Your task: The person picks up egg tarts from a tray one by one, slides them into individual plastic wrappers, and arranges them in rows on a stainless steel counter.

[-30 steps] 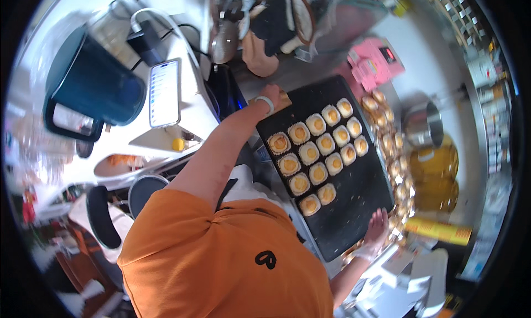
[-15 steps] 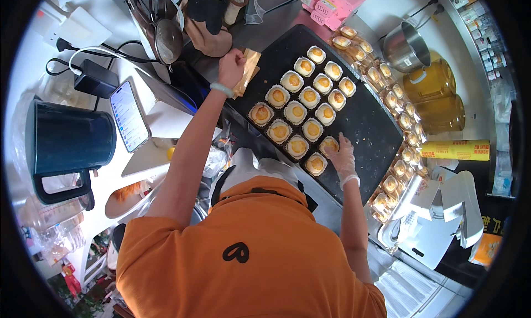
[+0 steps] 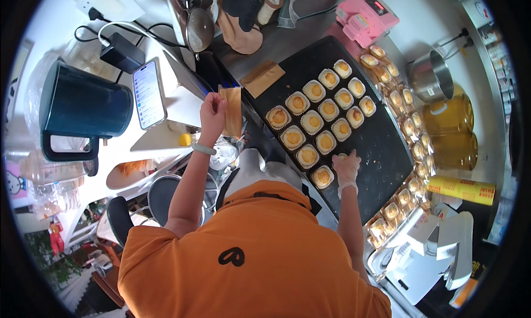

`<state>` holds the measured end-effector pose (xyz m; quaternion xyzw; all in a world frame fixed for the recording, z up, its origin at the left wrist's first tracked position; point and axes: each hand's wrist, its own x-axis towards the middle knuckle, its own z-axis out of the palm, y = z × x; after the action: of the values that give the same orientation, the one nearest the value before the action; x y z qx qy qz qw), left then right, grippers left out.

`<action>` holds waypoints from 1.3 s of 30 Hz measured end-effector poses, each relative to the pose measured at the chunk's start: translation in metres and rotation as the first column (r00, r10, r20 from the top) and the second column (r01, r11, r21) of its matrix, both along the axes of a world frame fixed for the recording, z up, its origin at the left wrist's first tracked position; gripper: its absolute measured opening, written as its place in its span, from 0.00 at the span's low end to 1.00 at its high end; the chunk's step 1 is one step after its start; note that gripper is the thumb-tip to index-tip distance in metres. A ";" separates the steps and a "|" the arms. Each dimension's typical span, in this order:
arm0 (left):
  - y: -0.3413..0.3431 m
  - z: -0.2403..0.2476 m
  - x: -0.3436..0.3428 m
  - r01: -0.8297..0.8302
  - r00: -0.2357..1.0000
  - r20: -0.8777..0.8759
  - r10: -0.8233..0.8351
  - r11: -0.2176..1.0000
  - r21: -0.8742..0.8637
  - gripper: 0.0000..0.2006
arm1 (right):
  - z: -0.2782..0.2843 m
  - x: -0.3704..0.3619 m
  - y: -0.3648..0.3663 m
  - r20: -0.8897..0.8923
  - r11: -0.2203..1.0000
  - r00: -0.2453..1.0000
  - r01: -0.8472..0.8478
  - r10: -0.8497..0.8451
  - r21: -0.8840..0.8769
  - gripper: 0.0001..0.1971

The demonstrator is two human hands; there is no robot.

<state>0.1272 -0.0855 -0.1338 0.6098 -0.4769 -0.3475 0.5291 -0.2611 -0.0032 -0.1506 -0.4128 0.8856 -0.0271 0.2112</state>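
A steel counter point(image 3: 298, 37) runs beyond the hands in a brightly lit, crowded workroom. Nearest, below the hands, is the person's orange shirt point(image 3: 276, 224). The right hand point(image 3: 347, 168), in a clear glove, reaches down with bent fingers over 1 pastry point(image 3: 342, 156), mostly hidden beneath it; whether it grips or only touches, I cannot tell. The left hand point(image 3: 213, 116), bare, pinches the edge of a brown paper packet point(image 3: 233, 110) between thumb and fingers.

The black tray point(image 3: 381, 152) lies under the right hand and extends beyond it. On it, to the left of that hand and ahead of it, 16 more pastries point(image 3: 328, 110) with golden centres sit in white fluted cups. A 2nd packet point(image 3: 263, 79) lies ahead and to the right of the left hand, at the tray's corner.

Left of the left hand are a phone point(image 3: 149, 94) and a dark teal pitcher point(image 3: 86, 99). Right of the right hand, wrapped pastries point(image 3: 409, 127) line the tray's side, with a yellow box point(image 3: 462, 190) past them. Farthest ahead stand a steel pot point(image 3: 430, 77) and a pink device point(image 3: 366, 18).
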 end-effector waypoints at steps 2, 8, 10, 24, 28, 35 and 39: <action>0.007 -0.001 0.002 -0.014 1.000 0.012 0.013 1.000 0.025 0.04 | 0.003 -0.003 -0.001 0.009 0.999 0.999 0.052 -0.052 0.013 0.44; 0.015 0.000 0.004 -0.044 0.999 -0.003 0.044 0.999 0.013 0.05 | -0.001 -0.034 0.000 -0.020 1.000 1.000 -0.003 0.002 -0.026 0.47; 0.015 0.007 0.005 -0.066 0.998 0.027 0.065 0.997 0.047 0.04 | 0.005 -0.050 -0.006 -0.063 0.997 0.998 -0.017 0.012 -0.072 0.46; 0.067 0.013 0.005 -0.048 0.998 -0.021 0.052 0.989 0.139 0.04 | 0.024 0.121 -0.263 -0.180 0.691 0.736 -0.676 0.653 -0.256 0.41; 0.101 0.006 0.015 -0.076 0.997 0.020 0.073 0.979 0.188 0.04 | -0.005 0.140 -0.287 -0.127 0.745 0.747 -0.663 0.653 -0.071 0.44; 0.104 0.007 0.029 -0.077 0.997 0.032 0.072 0.974 0.213 0.04 | 0.002 0.145 -0.284 -0.149 0.750 0.750 -0.658 0.645 -0.063 0.50; 0.076 0.009 0.019 -0.006 0.999 0.036 0.001 0.991 0.130 0.04 | 0.042 0.116 -0.241 -0.144 0.589 0.708 -0.668 0.691 -0.455 0.41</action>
<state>0.1459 -0.0096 -0.1249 0.6499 -0.4615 -0.3661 0.4802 -0.1446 -0.2443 -0.1084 -0.7566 0.6199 -0.1707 0.1185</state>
